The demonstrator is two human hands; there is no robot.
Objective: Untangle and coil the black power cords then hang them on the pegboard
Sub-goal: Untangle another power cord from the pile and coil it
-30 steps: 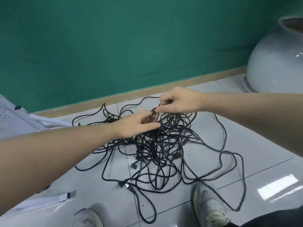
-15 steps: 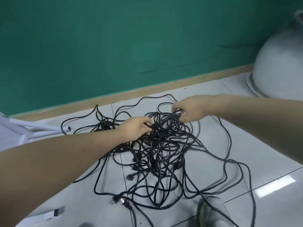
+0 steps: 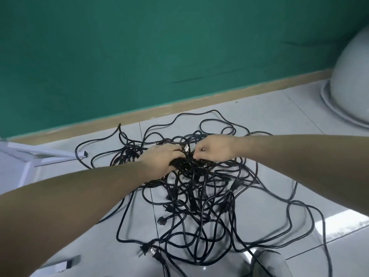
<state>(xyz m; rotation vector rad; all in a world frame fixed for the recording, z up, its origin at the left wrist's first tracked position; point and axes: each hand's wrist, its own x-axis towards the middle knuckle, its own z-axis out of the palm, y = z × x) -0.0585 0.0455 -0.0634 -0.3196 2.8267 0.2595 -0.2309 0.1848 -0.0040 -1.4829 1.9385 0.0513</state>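
A tangled heap of black power cords (image 3: pixel 199 198) lies on the pale tiled floor, with loops spreading outward and several plugs showing, one plug (image 3: pixel 144 249) at the near edge. Both my hands are at the top of the heap's dense middle. My left hand (image 3: pixel 162 159) grips a bunch of cords, fingers curled into the knot. My right hand (image 3: pixel 214 149) pinches a cord close beside it, fingertips almost touching the left hand. The pegboard is not in sight.
A green wall with a tan skirting (image 3: pixel 179 105) runs behind the heap. A white metal frame (image 3: pixel 40 155) lies at the left. A large pale rounded object (image 3: pixel 351 80) stands at the right. My shoe (image 3: pixel 267 262) is at the bottom edge, beside the cords.
My right hand has moved left toward the left hand, and both now meet over the knot. The view has shifted slightly to the right and closer.
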